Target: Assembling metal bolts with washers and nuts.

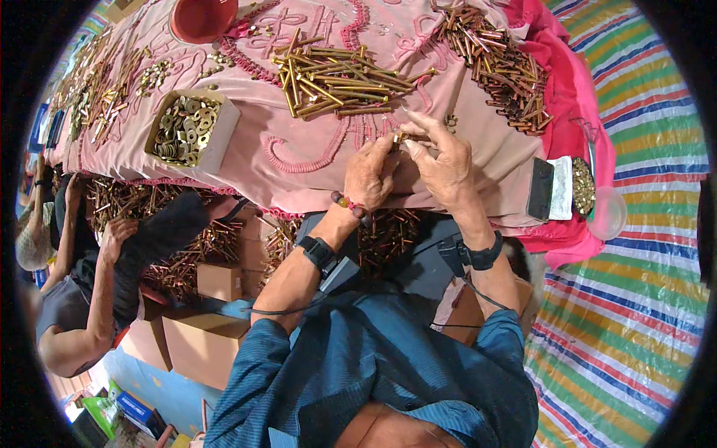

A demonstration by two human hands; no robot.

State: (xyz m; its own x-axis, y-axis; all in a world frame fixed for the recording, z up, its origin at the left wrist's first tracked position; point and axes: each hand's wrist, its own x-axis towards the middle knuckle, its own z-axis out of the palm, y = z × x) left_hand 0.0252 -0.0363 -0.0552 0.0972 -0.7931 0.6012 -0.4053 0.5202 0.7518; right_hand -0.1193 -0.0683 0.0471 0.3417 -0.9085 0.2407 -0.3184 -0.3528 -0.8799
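Note:
Over the near edge of the pink cloth, my left hand (pixel 368 173) and my right hand (pixel 447 158) meet at the fingertips. Between them is a small brass-coloured bolt (pixel 404 137), mostly hidden by the fingers. My left fingers are curled round it. The right thumb and fingers close on its other side, with the index finger stretched past it. Just beyond lies a loose pile of long brass-coloured bolts (pixel 336 81). A few small metal pieces (pixel 451 119) rest beside my right hand.
A cardboard box of washers (pixel 222 133) stands left, a red bowl (pixel 203 21) behind it. More bolts (pixel 497 67) lie at right, near a black box (pixel 539 188) and a clear cup (pixel 609 213). A co-worker's hand (pixel 118 233) is at left, above cardboard boxes (pixel 200 343).

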